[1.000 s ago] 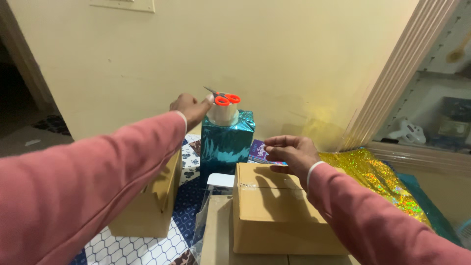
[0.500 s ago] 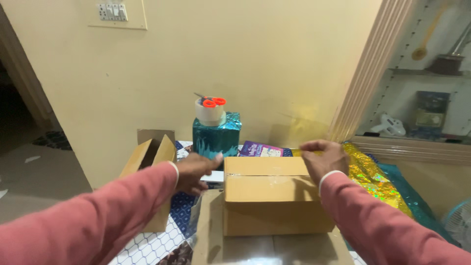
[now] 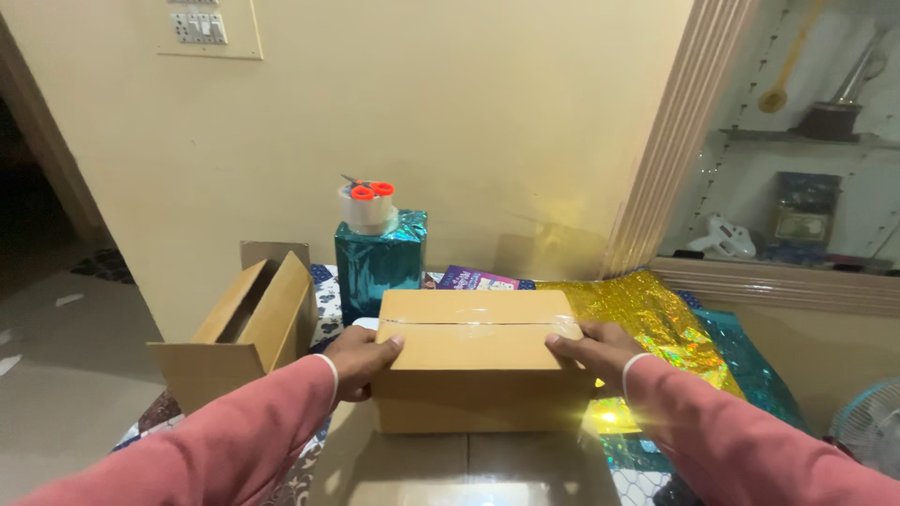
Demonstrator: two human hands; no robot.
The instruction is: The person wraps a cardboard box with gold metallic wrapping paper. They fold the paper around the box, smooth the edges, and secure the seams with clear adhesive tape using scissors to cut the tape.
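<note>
Cream wall and a switch plate back a cluttered tabletop (image 3: 403, 464) spread with a patterned cloth, and at its middle sits a closed cardboard box (image 3: 473, 361), sealed along the top seam with clear tape. Its long axis runs left to right across the view, top face up, one long side facing the person. The left hand (image 3: 361, 361) clasps the box's left end, thumb on the top edge, and the right hand (image 3: 595, 351) clasps the right end the same way, so each grip is closed on the box. By my reading the step in hand is seating or squaring the box; any lift or turn would call for even pressure from both ends. Gold glitter wrapping paper (image 3: 647, 319) lies just right of the box, perhaps partly under it, though that edge is hard to make out. Behind stand a teal foil-wrapped box (image 3: 380, 262) carrying a tape roll (image 3: 367, 211) and orange-handled scissors (image 3: 370, 189); an open carton (image 3: 239, 337) sits to the left
</note>
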